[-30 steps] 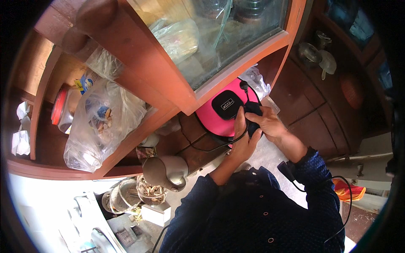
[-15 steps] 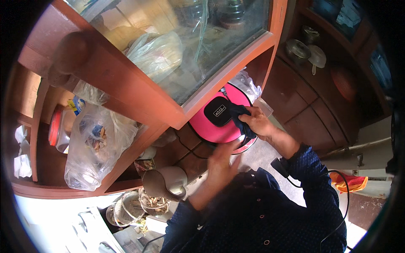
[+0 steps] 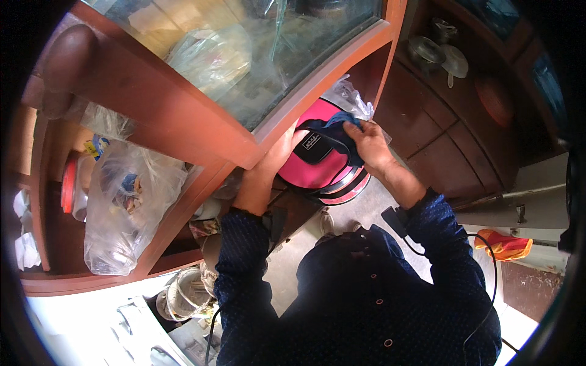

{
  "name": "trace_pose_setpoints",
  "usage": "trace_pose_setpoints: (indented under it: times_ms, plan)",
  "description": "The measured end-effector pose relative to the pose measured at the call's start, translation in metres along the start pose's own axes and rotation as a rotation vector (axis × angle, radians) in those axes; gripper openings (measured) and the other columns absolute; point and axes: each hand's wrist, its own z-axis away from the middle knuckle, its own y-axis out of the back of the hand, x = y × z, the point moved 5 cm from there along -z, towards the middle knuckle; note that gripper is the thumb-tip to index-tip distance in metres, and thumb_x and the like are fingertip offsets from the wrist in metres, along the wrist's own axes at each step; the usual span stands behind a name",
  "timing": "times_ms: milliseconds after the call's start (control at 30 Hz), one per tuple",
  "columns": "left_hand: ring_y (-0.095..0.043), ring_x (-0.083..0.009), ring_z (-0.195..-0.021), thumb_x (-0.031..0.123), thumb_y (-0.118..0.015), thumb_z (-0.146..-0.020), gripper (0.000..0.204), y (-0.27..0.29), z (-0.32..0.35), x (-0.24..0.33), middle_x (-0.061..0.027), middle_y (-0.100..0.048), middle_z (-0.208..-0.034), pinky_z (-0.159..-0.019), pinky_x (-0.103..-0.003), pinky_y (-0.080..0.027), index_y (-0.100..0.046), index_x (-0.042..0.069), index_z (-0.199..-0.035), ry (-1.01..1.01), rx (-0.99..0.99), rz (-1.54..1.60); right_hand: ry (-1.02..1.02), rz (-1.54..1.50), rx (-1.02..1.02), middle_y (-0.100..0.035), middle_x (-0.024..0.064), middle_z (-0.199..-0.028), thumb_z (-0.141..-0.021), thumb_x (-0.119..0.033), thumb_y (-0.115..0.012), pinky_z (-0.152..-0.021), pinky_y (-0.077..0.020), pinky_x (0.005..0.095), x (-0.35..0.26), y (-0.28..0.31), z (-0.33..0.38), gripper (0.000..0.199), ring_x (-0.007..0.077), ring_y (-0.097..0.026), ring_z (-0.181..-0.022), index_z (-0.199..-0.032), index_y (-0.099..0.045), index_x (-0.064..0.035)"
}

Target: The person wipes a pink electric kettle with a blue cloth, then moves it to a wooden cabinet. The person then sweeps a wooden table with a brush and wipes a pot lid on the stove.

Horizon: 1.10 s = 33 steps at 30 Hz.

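Note:
A round rice cooker (image 3: 332,174) with a glossy pink lid and a dark panel in its middle stands below the cabinet's corner. Over the lid arches a black curved handle (image 3: 346,141). At its left end is my left hand (image 3: 282,148), closed around it, with the fingers partly hidden. My right hand (image 3: 371,145) pinches a dark blue cloth (image 3: 343,118) against the handle's right part, thumb and fingers pressed together.
An orange-brown cabinet frame with a glass pane (image 3: 287,67) juts over the cooker. Clear plastic bags (image 3: 131,207) and a red-lidded jar (image 3: 70,183) fill the left shelf. Pans (image 3: 426,52) rest on the brown counter at right. A dark cable (image 3: 493,268) hangs by my right sleeve.
My left hand has moved up and left from the lid's front edge to the handle, which now stands raised. The cloth has shifted up with my right hand. A metal jug at the left is now covered.

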Motion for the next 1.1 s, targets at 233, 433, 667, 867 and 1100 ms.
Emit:
trace_pose_setpoints:
  times_ms: [233,433,667,867,1100]
  plan:
    - [-0.071,-0.0410,-0.111,0.035,-0.071,-0.101,0.042,-0.043,0.038,-0.065,-0.0244,-0.075,-0.118,-0.098,-0.050,-0.054,-0.072,0.002,-0.128,0.234,0.134,0.011,0.083,-0.276,0.060,-0.075,0.0061,-0.098,-0.107,-0.020,-0.063,-0.068,-0.0629,0.0318,0.015,0.067,0.010,0.022,0.0167,-0.073,-0.077,-0.118,-0.071,-0.0033]
    - [-0.071,-0.0405,-0.111,0.038,-0.071,-0.100,0.043,-0.066,0.070,-0.123,-0.0241,-0.075,-0.118,-0.096,-0.051,-0.055,-0.072,0.004,-0.125,0.449,-0.050,-0.133,-0.182,-0.157,0.085,-0.077,0.0098,-0.100,-0.105,-0.019,-0.065,-0.055,-0.0587,0.0319,0.076,0.100,0.064,0.028,0.0187,-0.074,-0.072,-0.122,-0.070,0.0021]
    - [-0.072,-0.0399,-0.111,0.042,-0.072,-0.099,0.043,-0.122,0.043,-0.130,-0.0237,-0.075,-0.118,-0.094,-0.053,-0.056,-0.073,0.005,-0.122,0.410,-0.159,-0.169,-0.246,-0.230,0.353,-0.077,0.0117,-0.099,-0.105,-0.018,-0.065,-0.061,-0.0587,0.0337,0.114,0.163,0.137,0.026,0.0201,-0.074,-0.077,-0.120,-0.071,0.0022]
    - [-0.073,-0.0394,-0.110,0.045,-0.072,-0.098,0.044,-0.171,0.001,-0.127,-0.0234,-0.076,-0.118,-0.093,-0.054,-0.057,-0.074,0.006,-0.119,0.335,-0.251,-0.251,-0.279,-0.242,0.554,-0.070,0.0057,-0.090,-0.106,-0.020,-0.065,-0.061,-0.0559,0.0311,0.140,0.200,0.189,0.023,0.0164,-0.066,-0.070,-0.114,-0.070,0.0008]
    - [-0.074,-0.0389,-0.110,0.048,-0.073,-0.096,0.045,-0.206,-0.052,-0.124,-0.0231,-0.076,-0.118,-0.091,-0.055,-0.057,-0.075,0.008,-0.116,0.254,-0.338,-0.403,-0.212,-0.431,0.410,-0.074,0.0163,-0.122,-0.110,-0.026,-0.059,-0.085,-0.0618,0.0360,0.147,0.194,0.210,0.039,0.0244,-0.074,-0.099,-0.133,-0.062,0.0054]
